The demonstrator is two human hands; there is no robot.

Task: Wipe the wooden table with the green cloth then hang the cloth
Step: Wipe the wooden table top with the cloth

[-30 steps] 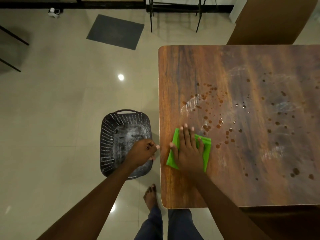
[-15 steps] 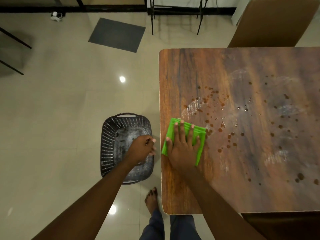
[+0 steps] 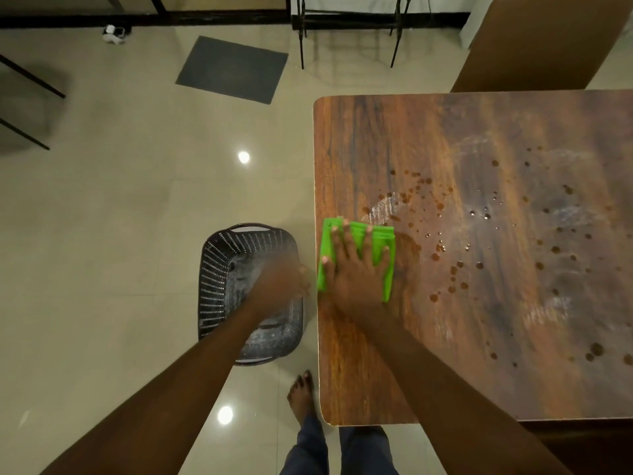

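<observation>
Since the earlier frames the green cloth (image 3: 356, 255) has slid up the wooden worktop (image 3: 479, 269) toward the brown droplets (image 3: 442, 248). Right hand (image 3: 358, 269) presses it flat, fingers spread, near the worktop's left edge. Left hand (image 3: 282, 281) is blurred above the dark basket (image 3: 219, 279); its grip cannot be told.

A home-type room, prob. a dining area, was suggested: glossy beige tiled floor (image 3: 120, 234) w/ a dark mat (image 3: 233, 68), wood-grain worktop (image 3: 445, 320), a chair back (image 3: 534, 42) beside it, perforated plastic basket (image 3: 219, 269), and a bare foot (image 3: 301, 392).
</observation>
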